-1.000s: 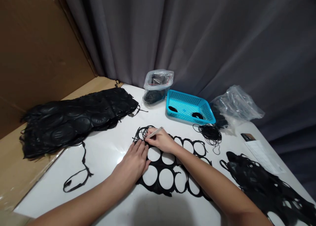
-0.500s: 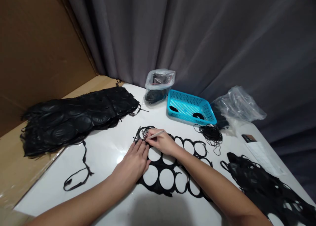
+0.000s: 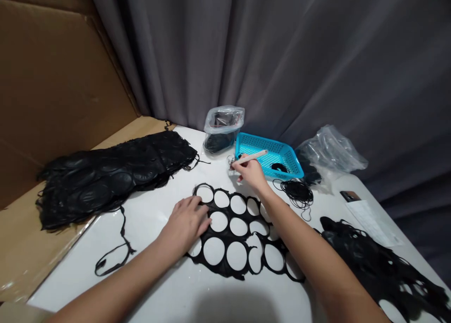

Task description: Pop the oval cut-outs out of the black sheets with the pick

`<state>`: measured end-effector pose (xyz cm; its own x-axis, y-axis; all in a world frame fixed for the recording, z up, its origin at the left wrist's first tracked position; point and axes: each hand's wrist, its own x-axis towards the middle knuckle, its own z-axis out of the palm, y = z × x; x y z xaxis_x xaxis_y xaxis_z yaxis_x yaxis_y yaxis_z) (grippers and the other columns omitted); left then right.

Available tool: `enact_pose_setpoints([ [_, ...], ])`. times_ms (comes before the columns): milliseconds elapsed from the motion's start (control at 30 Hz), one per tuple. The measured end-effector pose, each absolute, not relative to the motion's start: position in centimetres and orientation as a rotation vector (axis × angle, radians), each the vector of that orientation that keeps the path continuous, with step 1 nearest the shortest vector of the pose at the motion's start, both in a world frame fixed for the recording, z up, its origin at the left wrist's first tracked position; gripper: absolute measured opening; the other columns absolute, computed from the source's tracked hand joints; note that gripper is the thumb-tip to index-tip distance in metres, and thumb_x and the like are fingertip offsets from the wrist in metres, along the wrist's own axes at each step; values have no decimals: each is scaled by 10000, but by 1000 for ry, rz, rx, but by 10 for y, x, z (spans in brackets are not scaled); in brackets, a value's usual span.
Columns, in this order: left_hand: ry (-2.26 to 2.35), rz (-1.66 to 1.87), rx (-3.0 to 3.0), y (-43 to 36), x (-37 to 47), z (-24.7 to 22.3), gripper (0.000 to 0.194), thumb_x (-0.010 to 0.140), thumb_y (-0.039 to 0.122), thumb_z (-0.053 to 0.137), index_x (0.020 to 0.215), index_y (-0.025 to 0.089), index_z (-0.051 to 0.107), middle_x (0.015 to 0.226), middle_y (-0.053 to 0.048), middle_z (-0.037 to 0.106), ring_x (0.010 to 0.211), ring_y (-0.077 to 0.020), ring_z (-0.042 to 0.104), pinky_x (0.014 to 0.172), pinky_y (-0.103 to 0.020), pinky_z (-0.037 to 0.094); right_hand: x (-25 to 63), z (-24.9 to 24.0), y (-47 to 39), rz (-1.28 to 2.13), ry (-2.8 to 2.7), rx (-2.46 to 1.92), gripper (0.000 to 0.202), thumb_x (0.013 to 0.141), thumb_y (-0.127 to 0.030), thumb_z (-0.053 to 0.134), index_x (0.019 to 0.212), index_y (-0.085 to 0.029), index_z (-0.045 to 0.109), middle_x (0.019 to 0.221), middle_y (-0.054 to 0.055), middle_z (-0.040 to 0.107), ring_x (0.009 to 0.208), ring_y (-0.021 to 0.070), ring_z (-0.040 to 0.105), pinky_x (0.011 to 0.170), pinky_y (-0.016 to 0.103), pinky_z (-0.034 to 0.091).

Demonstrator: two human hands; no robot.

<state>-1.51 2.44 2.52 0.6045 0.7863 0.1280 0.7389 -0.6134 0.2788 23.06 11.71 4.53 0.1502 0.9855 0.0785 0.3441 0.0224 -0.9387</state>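
Note:
A black sheet with rows of round holes (image 3: 228,237) lies flat on the white table. My left hand (image 3: 188,218) rests on its left edge, fingers stretched out. My right hand (image 3: 251,171) is raised over the table by the near left corner of the blue basket (image 3: 296,176). It grips a slim pale pen-shaped tool (image 3: 254,156), whose back end points up to the right. Something thin and dark, blurred, shows by my right fingertips; I cannot make out what it is. Inside the basket lies a small black ring-shaped bundle (image 3: 279,168).
A thick stack of black sheets (image 3: 116,170) lies at left. Around the basket are a plastic bag with black contents (image 3: 221,137), a coil of thin black loops (image 3: 299,193) and clear plastic (image 3: 331,149). More holed black material (image 3: 384,262), paper (image 3: 373,222) and a phone-like object (image 3: 350,196) lie right.
My right hand has moved with the pale tool from the sheet's far left corner up and right to the basket. The thin loops at that corner are gone from there. My left hand stays on the sheet.

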Motion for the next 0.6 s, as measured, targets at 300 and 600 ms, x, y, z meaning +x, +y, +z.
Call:
enact_pose_setpoints([
  [300, 1243, 732, 2162, 57, -39, 51, 448, 963, 452, 528, 1331, 199, 557, 1287, -95, 605, 1202, -273, 578, 1029, -436, 469, 192, 31, 76, 1782, -880, -1128, 362, 586, -255, 877, 711, -163, 550, 757, 48, 686, 615, 93, 582, 388, 134, 373],
  [600, 646, 538, 1692, 84, -17, 76, 599, 838, 229, 596, 1421, 226, 461, 1445, -127, 543, 1278, -255, 560, 943, -383, 520, 182, 65, 53, 1917, -1067, -854, 438, 636, -299, 892, 681, -189, 470, 762, 12, 648, 666, 123, 631, 372, 139, 361],
])
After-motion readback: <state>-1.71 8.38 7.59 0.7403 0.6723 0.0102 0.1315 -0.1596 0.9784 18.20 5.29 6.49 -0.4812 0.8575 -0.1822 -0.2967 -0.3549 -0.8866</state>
